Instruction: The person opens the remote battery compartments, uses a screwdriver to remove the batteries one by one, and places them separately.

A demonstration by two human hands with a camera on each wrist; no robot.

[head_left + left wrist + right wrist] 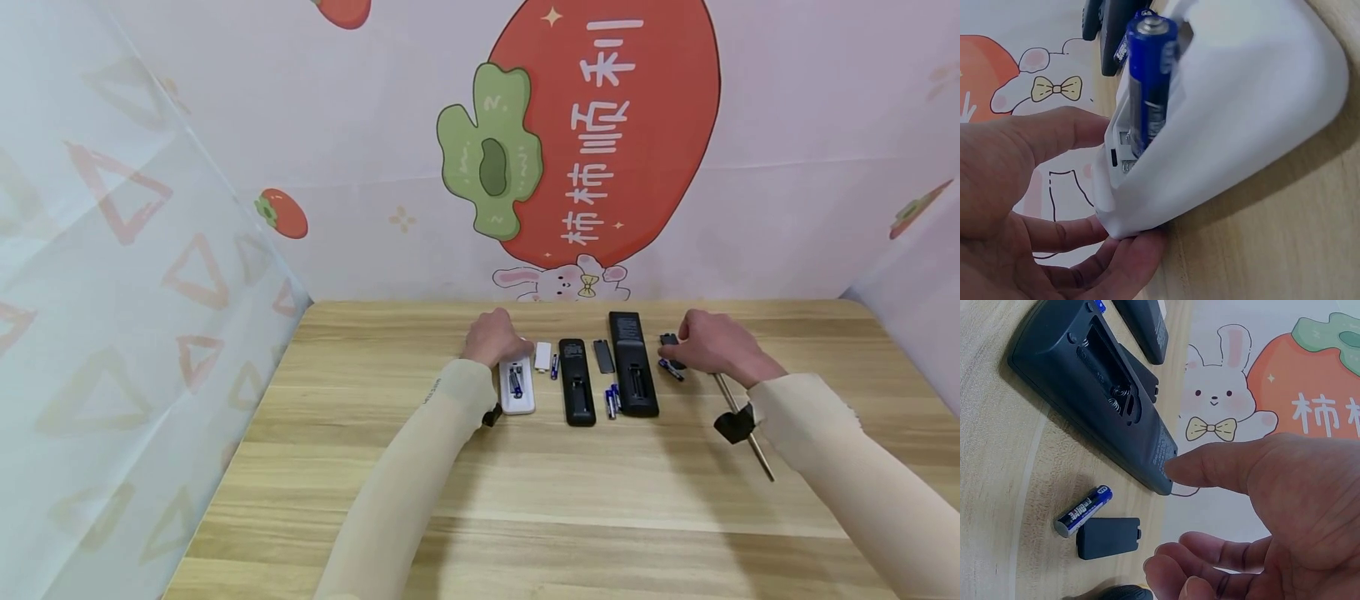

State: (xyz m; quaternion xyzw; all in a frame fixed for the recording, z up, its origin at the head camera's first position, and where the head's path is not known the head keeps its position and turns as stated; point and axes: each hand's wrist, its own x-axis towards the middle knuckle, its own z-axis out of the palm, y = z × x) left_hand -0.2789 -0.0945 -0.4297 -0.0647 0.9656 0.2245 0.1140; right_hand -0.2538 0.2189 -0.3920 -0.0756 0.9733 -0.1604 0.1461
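Note:
My left hand point(491, 336) grips a white remote control point(517, 402) by its far end, thumb on one side and fingers on the other in the left wrist view. Its battery compartment is uncovered, and a blue battery point(1150, 81) stands tilted up out of it. My right hand point(716, 340), fingers loosely bent and holding nothing, hovers by a small black battery cover point(1110, 537). A blue-and-black battery point(1083, 510) lies against that cover. Close to the right thumb is the end of a large black remote point(1097, 381), face down with its battery slot bare.
A smaller black remote point(576, 367) lies between the white and large ones. White cover point(542, 357), single battery point(554, 367), dark cover point(603, 356) and a group of batteries point(612, 402) lie among them. A thin rod point(763, 458) lies under the right wrist.

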